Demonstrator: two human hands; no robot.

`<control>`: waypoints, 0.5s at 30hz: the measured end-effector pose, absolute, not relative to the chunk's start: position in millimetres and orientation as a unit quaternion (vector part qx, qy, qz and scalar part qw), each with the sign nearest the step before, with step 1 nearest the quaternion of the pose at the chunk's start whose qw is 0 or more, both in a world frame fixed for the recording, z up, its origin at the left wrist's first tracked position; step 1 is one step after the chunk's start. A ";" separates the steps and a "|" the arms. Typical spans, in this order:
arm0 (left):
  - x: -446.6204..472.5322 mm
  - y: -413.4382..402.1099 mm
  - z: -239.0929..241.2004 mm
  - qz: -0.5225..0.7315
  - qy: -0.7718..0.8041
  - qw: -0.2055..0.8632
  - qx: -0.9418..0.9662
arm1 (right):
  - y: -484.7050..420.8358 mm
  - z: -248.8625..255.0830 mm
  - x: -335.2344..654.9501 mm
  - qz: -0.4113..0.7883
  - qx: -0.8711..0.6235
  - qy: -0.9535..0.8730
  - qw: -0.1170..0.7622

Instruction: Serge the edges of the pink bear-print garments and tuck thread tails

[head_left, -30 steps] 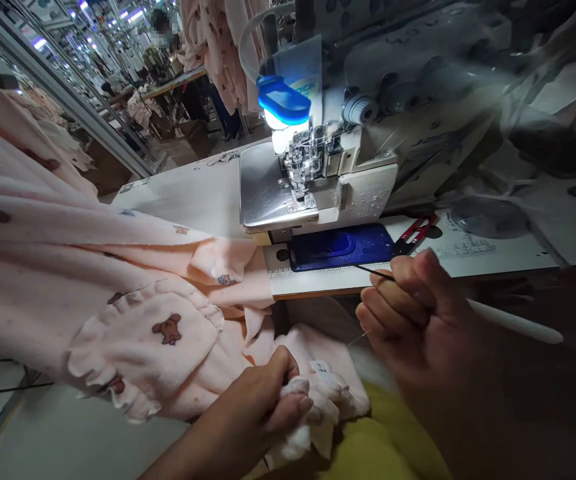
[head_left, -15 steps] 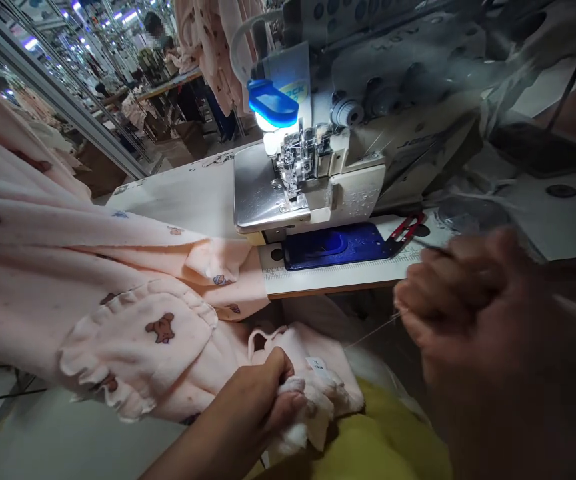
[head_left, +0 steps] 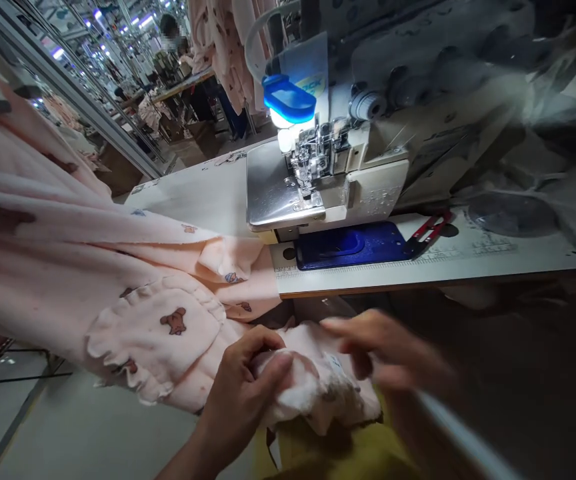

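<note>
A pale pink fleece garment [head_left: 68, 267] with brown bear prints drapes from the left down to my lap. Its ruffled pocket [head_left: 168, 330] lies face up. My left hand [head_left: 251, 380] is closed, thumb on top, on a bunched white-lined edge of the garment. Just right of it, my right hand [head_left: 378, 347] hovers by the bunched cloth, smeared by motion, so its fingers are unclear. Between the hands a small white label [head_left: 335, 363] shows on the cloth. Above them stands an overlock sewing machine [head_left: 313, 160], its needle area lit.
A blue phone-like slab [head_left: 353, 245] lies on the machine table [head_left: 493, 263], beside red-handled thread snips [head_left: 431, 230]. A clear round dish [head_left: 513, 213] is farther right. Behind, a person [head_left: 173, 47] sits among other machines and hanging pink garments [head_left: 228, 53].
My right hand has come down and left, from a raised fist with a thread stretched from it, to beside the bunched cloth. My left hand keeps its grip. The view has shifted slightly.
</note>
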State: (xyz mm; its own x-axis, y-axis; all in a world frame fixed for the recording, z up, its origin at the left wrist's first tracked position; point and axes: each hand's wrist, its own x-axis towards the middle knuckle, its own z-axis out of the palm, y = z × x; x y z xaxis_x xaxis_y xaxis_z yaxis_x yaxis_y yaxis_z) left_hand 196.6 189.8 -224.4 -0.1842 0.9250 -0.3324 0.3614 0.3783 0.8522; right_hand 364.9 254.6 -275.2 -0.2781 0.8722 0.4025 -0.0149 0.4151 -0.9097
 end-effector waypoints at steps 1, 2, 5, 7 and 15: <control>198.0 188.6 -224.5 0.341 0.702 0.439 0.444 | 248.7 -277.7 356.9 0.444 -0.297 -0.684 0.498; 199.5 186.7 -224.8 0.363 0.705 0.435 0.427 | 244.5 -278.3 350.6 0.458 -0.280 -0.694 0.479; 203.4 178.6 -225.8 0.419 0.719 0.429 0.350 | 241.6 -272.7 342.2 0.537 -0.269 -0.689 0.405; 205.4 174.2 -225.7 0.425 0.723 0.432 0.331 | 244.5 -268.0 342.4 0.580 -0.274 -0.671 0.372; 213.7 174.5 -225.6 0.456 0.764 0.367 0.270 | 235.2 -278.7 343.6 0.487 -0.281 -0.681 0.469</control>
